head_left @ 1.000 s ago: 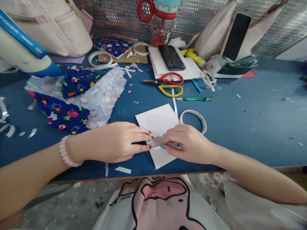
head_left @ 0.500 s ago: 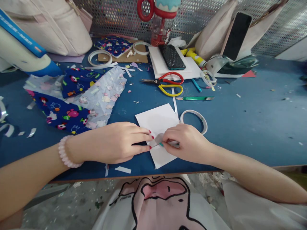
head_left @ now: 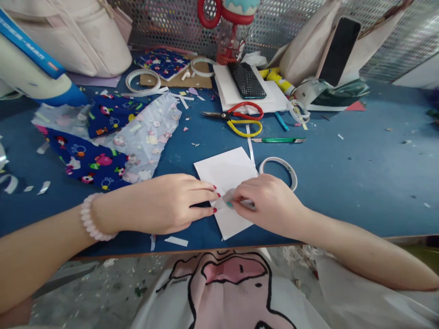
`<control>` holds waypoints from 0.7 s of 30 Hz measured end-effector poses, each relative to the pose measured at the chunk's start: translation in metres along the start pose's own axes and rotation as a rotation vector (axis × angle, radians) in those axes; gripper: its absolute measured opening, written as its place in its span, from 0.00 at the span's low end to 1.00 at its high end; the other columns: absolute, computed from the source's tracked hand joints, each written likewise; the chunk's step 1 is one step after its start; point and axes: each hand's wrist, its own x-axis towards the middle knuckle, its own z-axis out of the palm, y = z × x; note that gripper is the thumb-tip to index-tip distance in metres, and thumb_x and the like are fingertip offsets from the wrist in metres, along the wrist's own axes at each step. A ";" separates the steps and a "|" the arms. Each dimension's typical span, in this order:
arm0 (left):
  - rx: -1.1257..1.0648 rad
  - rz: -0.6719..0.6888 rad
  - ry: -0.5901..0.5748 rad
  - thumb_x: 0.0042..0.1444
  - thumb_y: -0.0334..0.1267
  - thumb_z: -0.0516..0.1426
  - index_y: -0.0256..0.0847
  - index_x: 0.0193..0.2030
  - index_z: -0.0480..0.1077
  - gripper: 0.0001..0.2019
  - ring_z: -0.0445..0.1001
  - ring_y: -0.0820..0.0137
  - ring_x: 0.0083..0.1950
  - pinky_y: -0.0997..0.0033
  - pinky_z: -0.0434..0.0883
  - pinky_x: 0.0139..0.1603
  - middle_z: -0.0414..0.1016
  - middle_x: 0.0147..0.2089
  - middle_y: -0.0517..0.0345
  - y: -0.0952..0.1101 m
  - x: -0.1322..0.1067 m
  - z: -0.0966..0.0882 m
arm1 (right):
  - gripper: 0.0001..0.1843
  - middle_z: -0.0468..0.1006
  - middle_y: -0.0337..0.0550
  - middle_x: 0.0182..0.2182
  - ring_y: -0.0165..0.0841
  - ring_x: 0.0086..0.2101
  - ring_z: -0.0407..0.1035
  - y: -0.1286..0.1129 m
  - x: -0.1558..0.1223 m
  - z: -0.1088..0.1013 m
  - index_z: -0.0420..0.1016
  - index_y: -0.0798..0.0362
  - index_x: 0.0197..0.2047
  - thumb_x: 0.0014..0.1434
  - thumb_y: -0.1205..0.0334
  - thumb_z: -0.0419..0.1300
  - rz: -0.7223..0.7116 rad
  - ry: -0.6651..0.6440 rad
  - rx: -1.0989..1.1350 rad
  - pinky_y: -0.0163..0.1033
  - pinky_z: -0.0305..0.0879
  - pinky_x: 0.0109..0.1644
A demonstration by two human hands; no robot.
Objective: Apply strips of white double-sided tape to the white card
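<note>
A folded sheet of white paper (head_left: pixel 228 169) lies at an angle near the table's front edge. My left hand (head_left: pixel 168 203) reaches in from the left with its fingers stretched out, their tips on the paper's left side. Over the lower right of the paper, my right hand (head_left: pixel 265 198) is closed in a pinch, thumb against fingers. A thin pale strip seems to run between the two hands, but what the pinch holds is mostly hidden. Just beyond my right hand a roll of white tape (head_left: pixel 291 176) lies flat.
Past the paper lie scissors (head_left: pixel 245 119) with red and yellow handles and a green craft knife (head_left: pixel 279 140). Patterned blue fabric (head_left: pixel 99 160) spreads at left. A dark phone (head_left: pixel 247 81) rests on white sheets; another phone (head_left: pixel 338 52) leans against a bag.
My right thumb and fingertips have shifted very slightly over the paper. My left hand stays in place.
</note>
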 end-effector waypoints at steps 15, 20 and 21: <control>-0.005 0.002 -0.024 0.63 0.28 0.50 0.36 0.53 0.76 0.17 0.72 0.56 0.60 0.55 0.73 0.59 0.74 0.59 0.43 -0.001 -0.001 0.000 | 0.19 0.69 0.33 0.15 0.24 0.19 0.55 0.016 0.003 -0.014 0.67 0.54 0.17 0.59 0.64 0.59 0.091 -0.132 0.062 0.40 0.56 0.39; 0.003 0.001 -0.008 0.63 0.27 0.49 0.35 0.52 0.76 0.17 0.73 0.56 0.59 0.55 0.74 0.58 0.74 0.58 0.42 0.000 0.000 0.000 | 0.15 0.69 0.35 0.15 0.27 0.21 0.59 0.013 0.003 -0.017 0.69 0.53 0.19 0.57 0.66 0.59 0.113 -0.149 0.136 0.36 0.57 0.33; 0.006 0.002 -0.006 0.63 0.27 0.49 0.35 0.52 0.76 0.17 0.73 0.56 0.59 0.55 0.74 0.58 0.74 0.58 0.42 0.001 0.001 0.000 | 0.14 0.69 0.35 0.15 0.26 0.21 0.59 0.013 0.003 -0.018 0.70 0.53 0.19 0.56 0.66 0.59 0.123 -0.160 0.158 0.36 0.57 0.32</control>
